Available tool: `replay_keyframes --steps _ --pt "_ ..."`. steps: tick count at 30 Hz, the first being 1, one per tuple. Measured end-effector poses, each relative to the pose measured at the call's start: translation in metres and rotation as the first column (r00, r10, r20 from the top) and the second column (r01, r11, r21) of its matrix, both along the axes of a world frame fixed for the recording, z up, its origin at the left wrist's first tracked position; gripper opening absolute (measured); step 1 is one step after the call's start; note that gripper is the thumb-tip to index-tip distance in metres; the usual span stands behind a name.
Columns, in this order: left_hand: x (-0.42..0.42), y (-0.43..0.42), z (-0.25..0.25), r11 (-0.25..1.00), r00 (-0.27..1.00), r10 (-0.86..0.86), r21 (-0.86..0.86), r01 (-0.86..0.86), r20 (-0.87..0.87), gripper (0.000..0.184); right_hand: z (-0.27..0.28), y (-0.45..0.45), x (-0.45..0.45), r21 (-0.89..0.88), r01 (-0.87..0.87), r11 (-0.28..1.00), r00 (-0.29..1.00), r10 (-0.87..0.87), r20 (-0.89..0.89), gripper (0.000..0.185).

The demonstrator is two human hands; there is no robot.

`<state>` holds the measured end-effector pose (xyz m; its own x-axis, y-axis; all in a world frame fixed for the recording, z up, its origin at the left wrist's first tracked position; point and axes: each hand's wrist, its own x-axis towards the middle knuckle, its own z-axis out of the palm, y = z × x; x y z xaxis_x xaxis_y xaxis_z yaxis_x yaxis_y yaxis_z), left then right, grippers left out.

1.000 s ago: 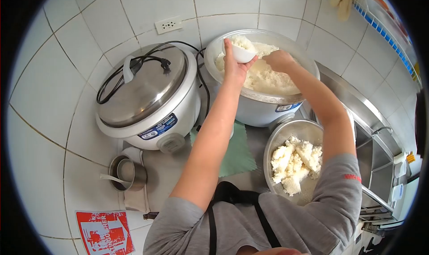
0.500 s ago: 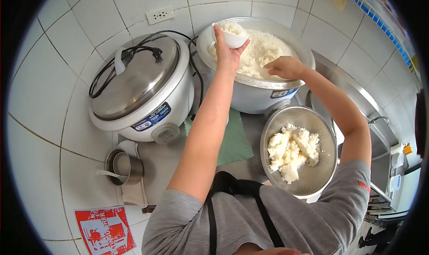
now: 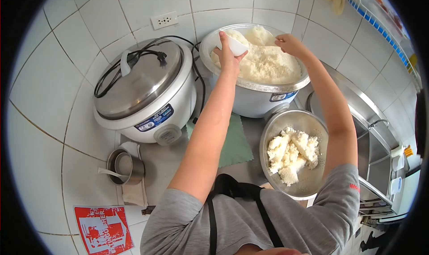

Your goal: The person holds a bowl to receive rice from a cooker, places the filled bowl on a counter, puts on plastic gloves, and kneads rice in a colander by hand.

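My left hand (image 3: 230, 58) holds a small white bowl (image 3: 237, 46) filled with rice, tilted over the left side of the open rice cooker (image 3: 254, 98). Cooked white rice (image 3: 272, 65) fills the cooker's pot. My right hand (image 3: 289, 46) is closed over the pot's right side, on what looks like a rice paddle; its handle is mostly hidden by the fingers. A lump of rice (image 3: 260, 36) sits at the paddle's end, just right of the bowl.
A perforated metal colander (image 3: 313, 183) with rice clumps stands at front right. At left is a lidded rice cooker (image 3: 143, 85) with its cord on top. A metal pot (image 3: 134, 177) with a spoon, a green cloth (image 3: 234, 143) and a sink (image 3: 375, 152) are nearby.
My right hand has moved up and back from the front of the pot, and a lump of rice now shows beside the bowl. The bowl has moved slightly down and tilted.
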<state>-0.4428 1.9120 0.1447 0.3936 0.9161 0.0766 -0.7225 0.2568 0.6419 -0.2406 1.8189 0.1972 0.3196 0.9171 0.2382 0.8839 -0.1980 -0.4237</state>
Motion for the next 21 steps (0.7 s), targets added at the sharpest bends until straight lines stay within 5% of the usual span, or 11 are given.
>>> replay_keyframes --steps 2,4,6,12,15,21 --pt "0.004 0.013 -0.008 0.983 0.983 -0.181 0.03 0.18 0.029 0.103 -0.013 0.013 -0.016 0.205 -0.051 0.977 0.986 0.017 0.165 0.029" --pt "0.009 0.02 -0.012 0.981 0.982 -0.189 0.041 0.189 0.016 0.103 0.011 -0.005 -0.089 -0.103 0.073 0.992 0.996 -0.078 -0.043 0.039" --pt "0.009 0.021 -0.013 0.98 0.981 -0.191 0.046 0.191 0.0 0.104 -0.02 0.007 -0.101 0.037 0.006 0.999 0.966 -0.016 0.26 0.053" --pt "0.005 0.014 -0.009 0.971 0.974 -0.228 0.076 0.228 -0.009 0.095 -0.02 -0.013 -0.132 0.025 -0.009 1.0 0.929 0.0 0.37 0.059" --pt "-0.004 0.002 0.002 0.959 0.959 -0.28 0.062 0.277 0.045 0.089 -0.001 -0.022 -0.103 0.126 -0.154 0.98 0.945 0.109 0.309 0.055" --pt "-0.008 0.001 0.008 0.883 0.877 -0.469 0.073 0.463 0.104 0.091 0.046 -0.03 -0.064 0.184 0.097 0.978 0.987 -0.118 0.105 0.046"
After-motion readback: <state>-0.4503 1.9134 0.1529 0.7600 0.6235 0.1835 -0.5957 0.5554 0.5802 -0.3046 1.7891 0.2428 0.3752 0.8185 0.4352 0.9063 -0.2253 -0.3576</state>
